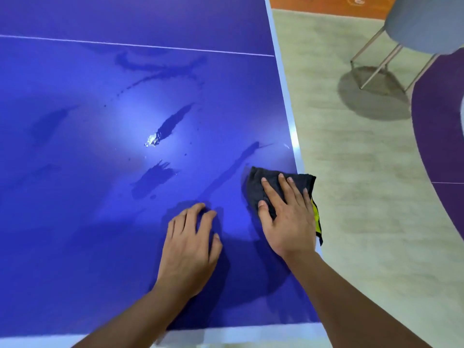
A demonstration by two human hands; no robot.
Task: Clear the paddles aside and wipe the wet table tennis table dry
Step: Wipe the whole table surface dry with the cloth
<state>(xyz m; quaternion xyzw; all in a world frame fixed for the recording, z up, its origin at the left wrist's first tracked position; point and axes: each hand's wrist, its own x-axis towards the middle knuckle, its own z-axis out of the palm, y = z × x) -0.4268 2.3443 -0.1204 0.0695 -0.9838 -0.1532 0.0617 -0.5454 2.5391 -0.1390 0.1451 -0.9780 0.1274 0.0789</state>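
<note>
Table (75, 234), blue and glossy, fills the left and centre of the frame. A white band (226, 335) runs along its near edge at the bottom, and another follows its right edge up to the top.

Two bare forearms reach in from the bottom. The left hand (189, 247) rests on the blue surface at lower centre, holding nothing, with its fingers spread and slightly bent and its fingertips on the table. Just to its right, the right hand (286, 217) lies flat on a cloth (256, 187), pressing it down with straight fingers rather than gripping it. The cloth is dark grey and crumpled, and shows a yellow trim (316, 217) on its right side. It sits at the table's right edge and partly overhangs it.

Beyond the hands the surface is wet. A thin streak (226, 177) runs from between the hands up toward the right edge. A dark puddle (153, 177) lies at centre, and above it a longer one (173, 121) glints under a bright reflection. Farther up there is a broad smear (155, 67), with small droplets scattered around. A thin white line (135, 45) crosses the table in the upper part.

On the right is a pale floor (351, 197), with a purple area (442, 134) curving along the right edge. A grey chair (421, 23) on thin metal legs stands at upper right, well apart from the table. An orange strip (326, 6) runs along the top.
</note>
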